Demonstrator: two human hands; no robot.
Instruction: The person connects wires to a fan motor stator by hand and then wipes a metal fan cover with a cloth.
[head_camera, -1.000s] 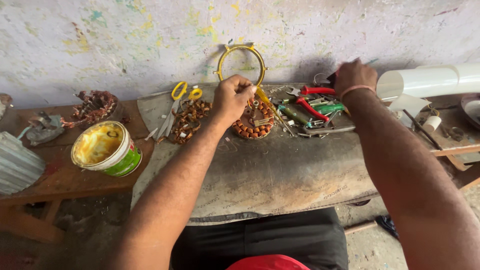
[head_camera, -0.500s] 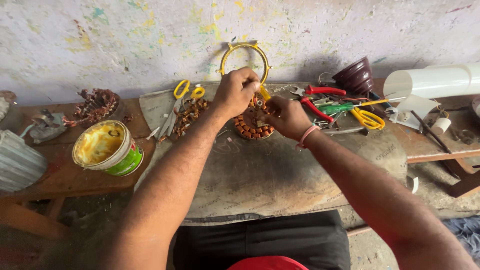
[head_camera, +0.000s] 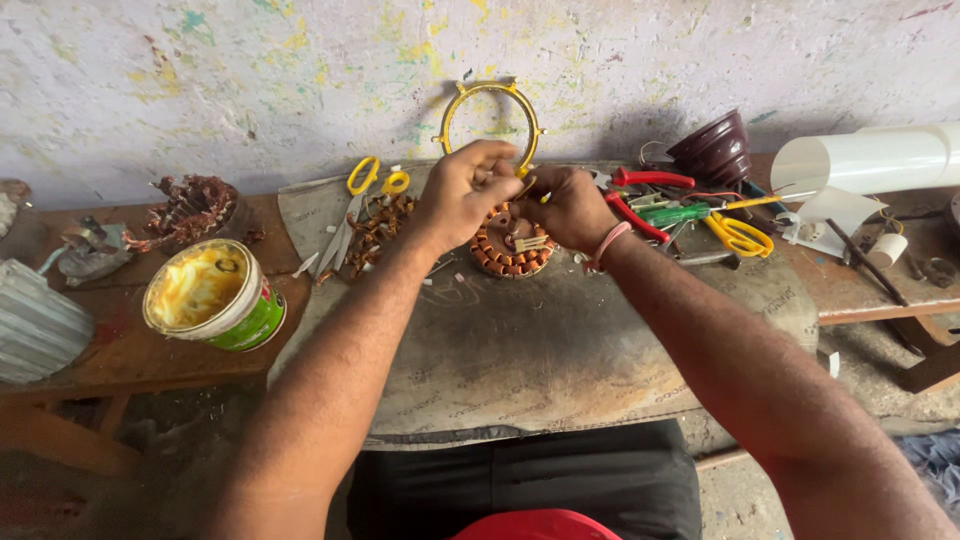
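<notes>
Copper-wound stator ring (head_camera: 510, 250) flat on the grey mat (head_camera: 520, 360), near the mat's far edge, about mid-width. Orange coils visible around the ring; pale slips standing out of the slots.

Left hand (head_camera: 468, 195) directly above the stator's far-left side, fingers curled in and pinched narrow; what sits in the pinch too small to tell. Right hand (head_camera: 572, 208) over the stator's right side, fist closed narrow, a thin pale strip showing at the thumb; knuckles of both hands touching or nearly so. Pink band on the right wrist.

Yellow ring frame (head_camera: 490, 100) upright against the wall just beyond the hands.

Left of the stator, at the mat's far-left corner: yellow-handled scissors (head_camera: 368, 190) and a loose tangle of copper wire (head_camera: 375, 235). Right of it, toward the far-right corner: red-handled pliers (head_camera: 640, 195), green-handled tool (head_camera: 680, 214), second yellow scissors (head_camera: 738, 232), dark brown bowl (head_camera: 712, 150).

On the wooden bench left of the mat: open tin of yellow paste (head_camera: 212, 295); old burnt winding (head_camera: 190, 205) at the bench's far edge. White rolled sheet (head_camera: 860, 160) at far right.
</notes>
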